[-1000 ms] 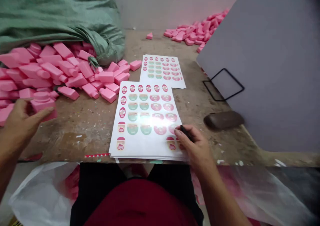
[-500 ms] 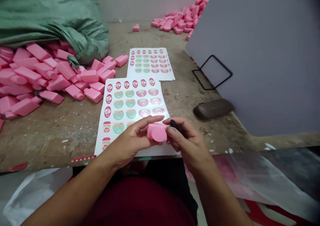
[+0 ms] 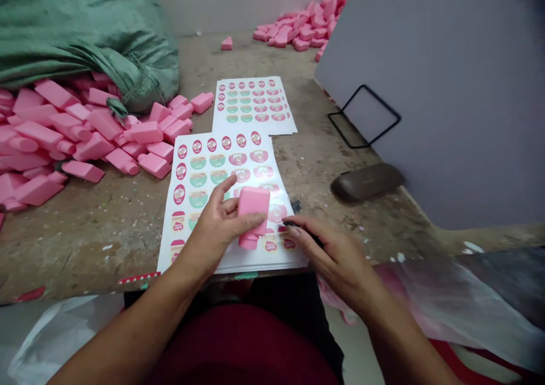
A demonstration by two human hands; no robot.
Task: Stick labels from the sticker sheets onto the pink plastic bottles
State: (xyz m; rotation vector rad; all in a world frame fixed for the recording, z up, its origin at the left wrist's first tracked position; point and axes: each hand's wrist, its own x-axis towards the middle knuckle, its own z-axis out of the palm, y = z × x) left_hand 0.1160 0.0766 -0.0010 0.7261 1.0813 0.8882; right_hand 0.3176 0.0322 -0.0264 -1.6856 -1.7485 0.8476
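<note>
My left hand (image 3: 219, 220) is closed around a small pink plastic bottle (image 3: 254, 206), thumb across its face and neck end toward me. The bottle is held above a sheet of stickers (image 3: 230, 266) printed with red, green and pink labels. In my right hand (image 3: 327, 249) is a thin black tool (image 3: 304, 231), its tip near the thumb and forefinger; most of it is hidden by the fingers, so its kind cannot be made out. This hand is over the right edge of the sticker sheet, apart from the bottle.
Many pink bottles (image 3: 97, 126) spill from a green sack (image 3: 85, 33) at the left. A second sticker sheet (image 3: 255, 126) lies behind the first. At the right are a brown case (image 3: 368, 181), a black wire frame (image 3: 361, 115) and a grey panel (image 3: 447, 90). More bottles (image 3: 306, 27) are piled at the back.
My left hand has turned the bottle from end-on to face-up. My right hand has let go of the bottle and moved right and down with the black tool.
</note>
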